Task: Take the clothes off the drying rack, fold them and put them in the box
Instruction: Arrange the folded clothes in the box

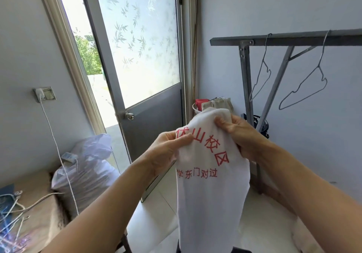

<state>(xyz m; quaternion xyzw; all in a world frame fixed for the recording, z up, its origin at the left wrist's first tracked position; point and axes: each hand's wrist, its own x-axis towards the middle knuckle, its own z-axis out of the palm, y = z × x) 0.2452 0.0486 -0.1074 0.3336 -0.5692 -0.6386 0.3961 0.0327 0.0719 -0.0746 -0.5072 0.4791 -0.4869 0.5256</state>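
Observation:
A white garment with red printed characters hangs in front of me, held up at chest height. My left hand pinches its upper left edge and my right hand grips its top right. The cloth drops straight down below both hands. The grey metal drying rack stands at the right against the wall, with two bare wire hangers on its top bar. No clothes hang on the visible part of the rack. No box shows clearly.
A grey door with frosted glass stands ajar ahead. A full plastic bag sits at the left by a brown surface with cables. A basket with a red item and beige cloth is in the corner.

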